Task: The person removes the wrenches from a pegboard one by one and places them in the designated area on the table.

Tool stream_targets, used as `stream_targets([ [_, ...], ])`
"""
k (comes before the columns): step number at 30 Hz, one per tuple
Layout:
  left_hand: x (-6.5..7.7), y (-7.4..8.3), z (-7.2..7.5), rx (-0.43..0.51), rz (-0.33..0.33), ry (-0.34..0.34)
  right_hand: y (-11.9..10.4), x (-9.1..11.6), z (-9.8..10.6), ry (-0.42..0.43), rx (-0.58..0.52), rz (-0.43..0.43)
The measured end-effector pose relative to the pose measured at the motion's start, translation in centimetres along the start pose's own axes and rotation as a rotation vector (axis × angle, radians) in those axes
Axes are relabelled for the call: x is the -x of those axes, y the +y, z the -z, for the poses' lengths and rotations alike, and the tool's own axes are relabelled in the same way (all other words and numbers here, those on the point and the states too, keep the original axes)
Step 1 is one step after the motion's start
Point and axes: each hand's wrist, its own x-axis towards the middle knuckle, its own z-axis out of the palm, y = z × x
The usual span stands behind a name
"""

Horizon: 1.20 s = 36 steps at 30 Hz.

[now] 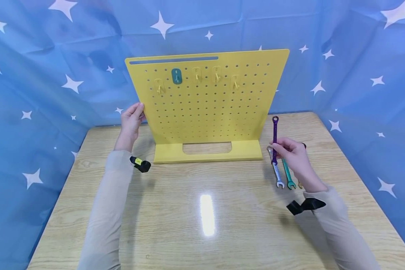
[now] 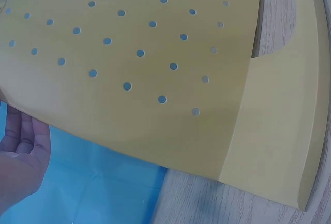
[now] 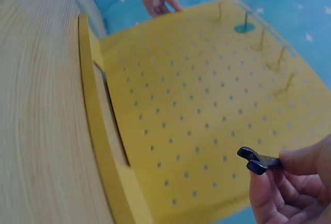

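Note:
A yellow pegboard (image 1: 206, 112) stands upright on its base on the table. At its left edge, my left hand (image 1: 131, 119) holds the board, with fingers (image 2: 26, 131) passing behind it in the left wrist view. My right hand (image 1: 291, 155) pinches a purple wrench (image 1: 275, 129) between thumb and fingers, ring end pointing up. In the right wrist view the open-jaw end of that wrench (image 3: 253, 160) sticks out past the thumb. Beneath the right hand lie a silver wrench (image 1: 278, 176), a green wrench (image 1: 288, 175) and a mostly hidden gold-coloured wrench (image 1: 300, 185).
Several yellow hooks, such as one yellow hook (image 1: 235, 83), and one teal hook (image 1: 176, 76) sit high on the board. The base has a long cut-out. Under everything is a wooden table (image 1: 175, 210), with a blue star-patterned cloth (image 1: 98, 75) hanging behind and at the sides.

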Motion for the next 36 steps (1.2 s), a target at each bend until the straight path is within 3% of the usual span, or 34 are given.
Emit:
stream_targets([
  [8,0.0,-0.1,0.1,0.003,-0.001,0.021,3.0,0.7,2.8,0.050,0.042,-0.066],
  [25,0.3,0.1,-0.2,0.033,0.010,0.003,6.0,2.1,7.9,0.145,-0.080,-0.230],
  [36,0.2,0.0,0.0,0.046,0.012,-0.009,8.0,2.8,10.1,0.148,0.023,-0.312],
])
